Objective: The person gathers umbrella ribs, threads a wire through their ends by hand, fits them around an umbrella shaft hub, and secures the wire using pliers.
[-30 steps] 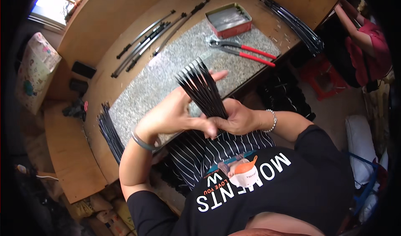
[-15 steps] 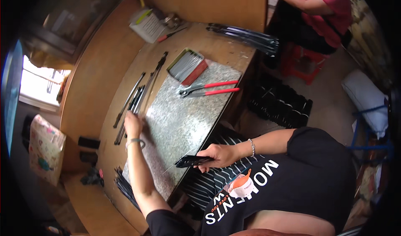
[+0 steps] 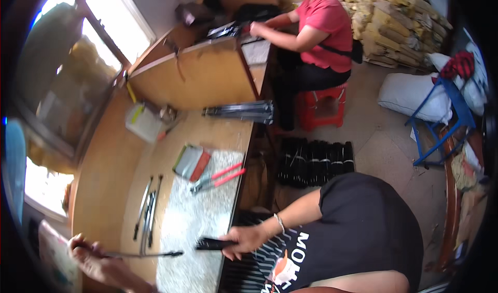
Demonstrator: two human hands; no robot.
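My left hand point(image 3: 101, 264), at the lower left, is closed around one end of a thin dark rod point(image 3: 140, 255). The rod reaches to the right above the table, and its far tip is thicker and black. Over the near edge of the speckled grey slab point(image 3: 199, 212), my right hand point(image 3: 241, 242) grips a bundle of short black strips point(image 3: 211, 243); their exact kind is unclear. More thin dark rods point(image 3: 150, 215) lie on the wooden table left of the slab. Red-handled pliers point(image 3: 220, 178) and a red and green open box point(image 3: 192, 162) rest at the slab's far end.
A bundle of dark rods point(image 3: 238, 111) lies by the table's far edge, near a wooden partition point(image 3: 197, 70). A white container point(image 3: 144, 122) stands at the back left. Beyond, a person in red point(image 3: 327, 28) sits on a red stool point(image 3: 322, 106). Black bundles point(image 3: 316, 161) lie on the floor.
My left hand has lifted from the rods on the table and moved toward me and left, holding one rod. My right hand still holds the black bundle. The view has swung up and right.
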